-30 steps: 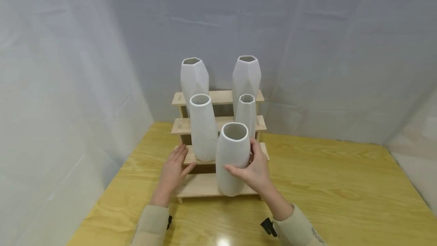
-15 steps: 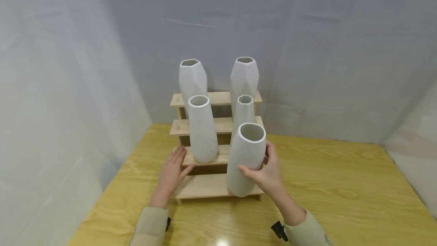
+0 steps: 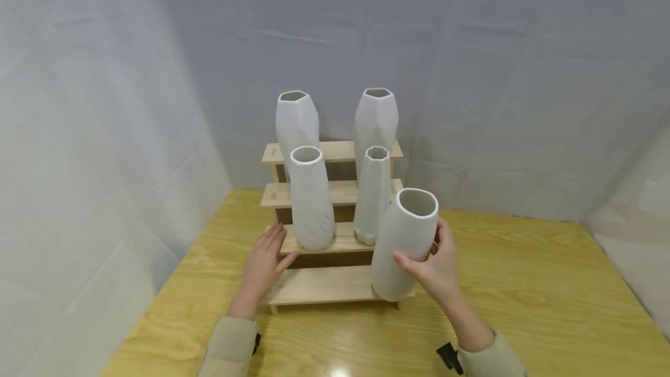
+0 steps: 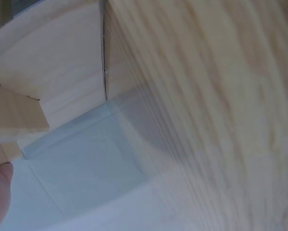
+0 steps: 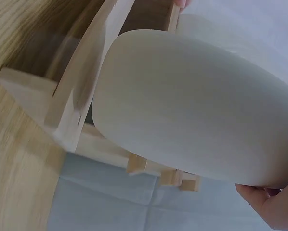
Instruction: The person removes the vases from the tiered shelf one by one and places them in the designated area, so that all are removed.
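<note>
My right hand (image 3: 438,265) grips a smooth white vase (image 3: 400,252) with a rounded oval mouth, thumb in front and fingers behind. The vase leans to the right, its base close over the right end of the bottom tier of the wooden stepped stand (image 3: 319,287). In the right wrist view the vase (image 5: 192,106) spans the middle, with part of the hand (image 5: 274,207) at the lower right corner. My left hand (image 3: 263,258) rests at the left end of the second tier up, fingers straight. One fingertip (image 4: 2,180) shows beside a shelf end in the left wrist view.
On the second tier stand a round-mouthed white vase (image 3: 312,202) and a slim fluted one (image 3: 373,202). Two faceted white vases (image 3: 297,124) (image 3: 377,118) stand behind on a higher tier. The stand sits on a yellow wood table (image 3: 523,295), with pale cloth (image 3: 471,74) around it.
My right hand has moved the vase rightward along the bottom tier, and it leans more to the right. The fluted vase behind is uncovered. My left hand stays in place.
</note>
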The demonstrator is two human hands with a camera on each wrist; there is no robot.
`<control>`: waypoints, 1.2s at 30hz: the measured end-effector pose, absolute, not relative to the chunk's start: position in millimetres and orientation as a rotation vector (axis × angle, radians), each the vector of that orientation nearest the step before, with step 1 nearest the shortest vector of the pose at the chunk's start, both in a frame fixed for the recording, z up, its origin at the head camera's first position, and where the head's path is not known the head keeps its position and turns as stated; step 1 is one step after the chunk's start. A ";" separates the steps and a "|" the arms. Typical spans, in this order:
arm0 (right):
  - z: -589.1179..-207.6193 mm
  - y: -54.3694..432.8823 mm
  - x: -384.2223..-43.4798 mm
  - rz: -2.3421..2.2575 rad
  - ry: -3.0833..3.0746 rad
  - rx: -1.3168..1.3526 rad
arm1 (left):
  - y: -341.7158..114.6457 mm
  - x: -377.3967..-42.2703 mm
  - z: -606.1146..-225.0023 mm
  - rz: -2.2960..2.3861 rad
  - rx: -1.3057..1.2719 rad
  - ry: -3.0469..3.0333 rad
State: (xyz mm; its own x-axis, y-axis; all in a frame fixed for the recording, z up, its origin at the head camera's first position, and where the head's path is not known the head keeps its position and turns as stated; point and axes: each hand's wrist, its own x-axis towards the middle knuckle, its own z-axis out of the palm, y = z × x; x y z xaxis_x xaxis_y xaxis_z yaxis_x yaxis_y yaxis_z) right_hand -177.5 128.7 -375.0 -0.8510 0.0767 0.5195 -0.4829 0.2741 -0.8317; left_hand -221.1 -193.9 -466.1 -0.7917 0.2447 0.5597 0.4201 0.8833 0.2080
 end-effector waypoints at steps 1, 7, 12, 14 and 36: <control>-374.9 131.5 -177.2 1.600 -2.090 0.347 | -193.5 -221.1 -465.8 -0.441 -0.482 -2.516; -373.0 146.3 -177.9 1.541 -2.102 0.254 | -192.0 -220.9 -464.2 -0.441 -0.482 -2.527; -374.0 157.7 -178.9 1.504 -2.100 0.195 | -191.3 -220.9 -463.3 -0.419 -0.501 -2.521; -375.3 162.1 -179.4 1.485 -2.101 0.172 | -191.2 -220.7 -463.5 -0.412 -0.499 -2.527; -391.6 209.3 -191.5 1.369 -2.127 -0.114 | -193.4 -221.0 -466.4 -0.382 -0.491 -2.496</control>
State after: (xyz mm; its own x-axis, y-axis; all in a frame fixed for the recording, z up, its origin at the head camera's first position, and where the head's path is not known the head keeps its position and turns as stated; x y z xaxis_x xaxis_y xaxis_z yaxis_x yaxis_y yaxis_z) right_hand -191.5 209.3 -391.6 -0.8165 0.3780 0.4365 -0.2407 0.4644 -0.8523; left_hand -221.0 -193.4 -466.4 -0.7755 0.2611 0.5748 0.4212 0.8922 0.1630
